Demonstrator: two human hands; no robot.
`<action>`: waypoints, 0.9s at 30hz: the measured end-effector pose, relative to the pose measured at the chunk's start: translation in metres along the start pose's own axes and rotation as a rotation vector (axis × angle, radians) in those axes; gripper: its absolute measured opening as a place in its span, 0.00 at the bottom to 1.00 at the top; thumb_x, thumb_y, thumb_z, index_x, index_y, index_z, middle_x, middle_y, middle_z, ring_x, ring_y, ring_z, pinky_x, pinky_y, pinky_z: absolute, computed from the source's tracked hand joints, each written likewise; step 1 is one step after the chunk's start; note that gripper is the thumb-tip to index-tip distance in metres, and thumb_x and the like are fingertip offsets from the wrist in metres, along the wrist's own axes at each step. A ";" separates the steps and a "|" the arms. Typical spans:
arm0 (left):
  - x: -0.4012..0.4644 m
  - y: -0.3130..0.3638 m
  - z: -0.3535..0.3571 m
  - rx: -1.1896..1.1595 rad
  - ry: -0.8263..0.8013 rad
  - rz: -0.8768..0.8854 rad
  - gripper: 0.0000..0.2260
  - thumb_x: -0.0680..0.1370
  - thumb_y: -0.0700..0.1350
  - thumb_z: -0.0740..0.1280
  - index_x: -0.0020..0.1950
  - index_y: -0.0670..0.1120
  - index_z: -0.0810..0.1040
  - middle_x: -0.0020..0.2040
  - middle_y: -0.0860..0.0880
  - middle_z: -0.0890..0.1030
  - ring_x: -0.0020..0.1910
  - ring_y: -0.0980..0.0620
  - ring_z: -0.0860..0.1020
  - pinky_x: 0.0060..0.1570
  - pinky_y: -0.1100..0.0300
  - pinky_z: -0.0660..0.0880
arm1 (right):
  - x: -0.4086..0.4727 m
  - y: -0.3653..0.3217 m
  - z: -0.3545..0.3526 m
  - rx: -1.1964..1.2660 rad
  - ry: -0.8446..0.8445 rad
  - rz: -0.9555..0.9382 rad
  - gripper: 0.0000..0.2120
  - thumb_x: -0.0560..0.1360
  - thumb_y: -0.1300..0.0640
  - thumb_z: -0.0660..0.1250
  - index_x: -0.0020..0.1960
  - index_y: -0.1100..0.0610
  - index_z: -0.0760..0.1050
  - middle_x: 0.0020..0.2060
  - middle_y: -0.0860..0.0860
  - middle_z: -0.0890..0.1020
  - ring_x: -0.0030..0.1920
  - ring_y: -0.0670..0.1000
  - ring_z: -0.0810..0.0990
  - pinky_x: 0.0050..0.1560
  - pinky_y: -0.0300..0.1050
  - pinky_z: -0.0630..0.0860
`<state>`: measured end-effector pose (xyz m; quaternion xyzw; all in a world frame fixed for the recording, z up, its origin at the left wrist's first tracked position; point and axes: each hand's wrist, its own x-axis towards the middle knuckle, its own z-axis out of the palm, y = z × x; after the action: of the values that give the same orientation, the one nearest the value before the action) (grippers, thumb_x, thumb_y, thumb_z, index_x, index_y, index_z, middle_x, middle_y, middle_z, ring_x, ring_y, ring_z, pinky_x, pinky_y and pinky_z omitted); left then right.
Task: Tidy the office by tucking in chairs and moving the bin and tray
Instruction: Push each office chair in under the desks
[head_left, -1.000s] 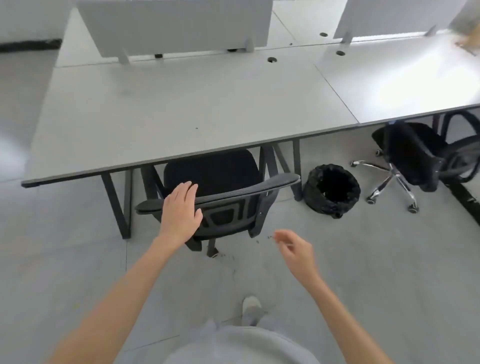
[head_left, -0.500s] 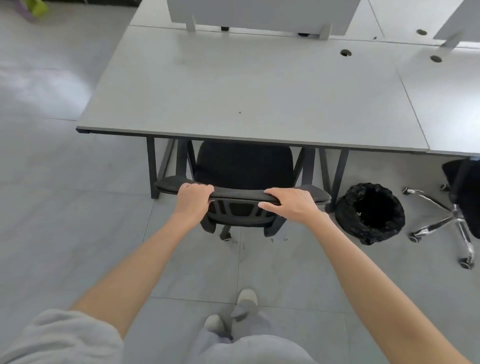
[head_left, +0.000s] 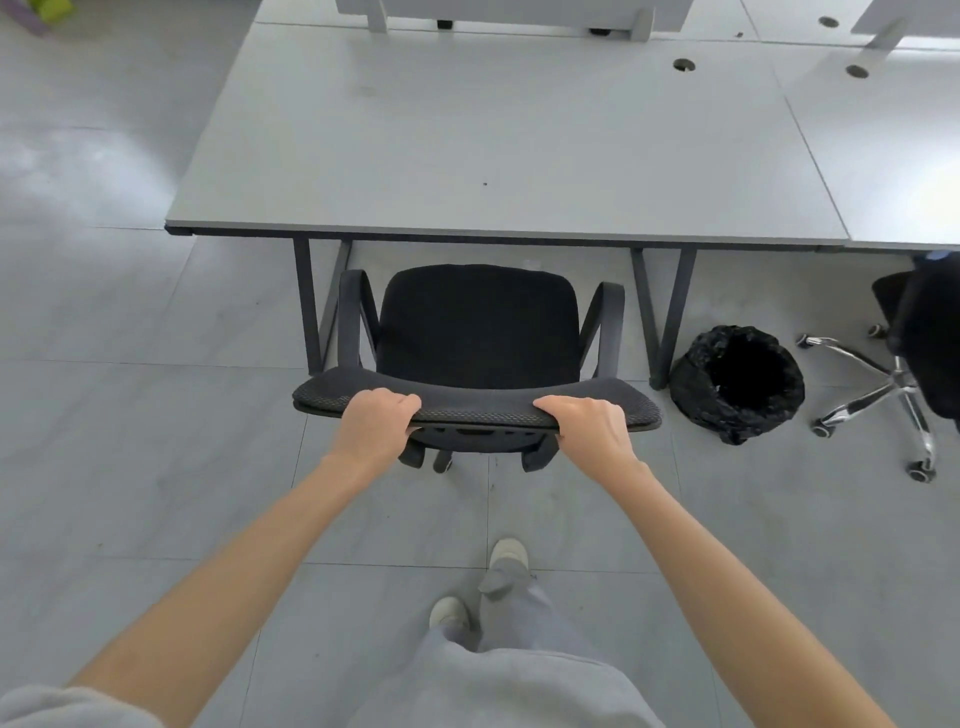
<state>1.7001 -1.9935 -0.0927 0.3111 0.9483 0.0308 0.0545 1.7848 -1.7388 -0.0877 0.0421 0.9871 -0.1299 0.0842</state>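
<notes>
Here my left hand (head_left: 375, 422) and my right hand (head_left: 587, 428) both grip the top edge of the black office chair's mesh backrest (head_left: 478, 404), fingers curled over its upper rim and thumbs underneath, the two hands set apart on either side of its middle. The chair (head_left: 480, 325) faces the grey desk (head_left: 493, 145); only the front edge of its seat reaches the desk's near edge, and most of the seat and both armrests lie on my side of it, between the desk's dark legs. To the right of the chair, just beside the desk's right leg, the round bin lined with a black bag (head_left: 737, 382) stands on the grey tiled floor (head_left: 130, 441). Farther right, a second black chair with a chrome star base (head_left: 883, 387) sits partly cut off at the frame's edge. My light shoes (head_left: 506, 553) are on the floor behind the chair I hold.
</notes>
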 end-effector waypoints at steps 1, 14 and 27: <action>-0.006 -0.006 -0.003 -0.032 0.014 -0.007 0.05 0.68 0.38 0.73 0.41 0.40 0.80 0.34 0.41 0.82 0.34 0.39 0.78 0.34 0.53 0.75 | -0.001 -0.008 0.000 -0.010 -0.008 0.003 0.21 0.70 0.65 0.62 0.60 0.50 0.74 0.53 0.48 0.82 0.52 0.56 0.78 0.44 0.45 0.70; -0.054 0.007 -0.004 -0.003 -0.083 -0.081 0.13 0.75 0.44 0.62 0.58 0.49 0.77 0.52 0.49 0.80 0.50 0.47 0.78 0.41 0.58 0.69 | -0.030 -0.022 -0.001 -0.268 -0.104 -0.041 0.20 0.75 0.64 0.57 0.62 0.47 0.73 0.50 0.51 0.83 0.50 0.57 0.79 0.45 0.45 0.74; -0.117 -0.018 0.011 -0.063 0.027 0.033 0.09 0.61 0.41 0.70 0.40 0.47 0.82 0.32 0.50 0.83 0.31 0.46 0.81 0.28 0.59 0.74 | -0.109 -0.066 0.035 -0.113 -0.052 0.040 0.18 0.71 0.65 0.63 0.57 0.50 0.78 0.45 0.50 0.85 0.44 0.55 0.81 0.38 0.42 0.71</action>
<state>1.7852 -2.0771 -0.0953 0.3244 0.9422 0.0658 0.0510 1.8899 -1.8186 -0.0856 0.0535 0.9893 -0.0735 0.1146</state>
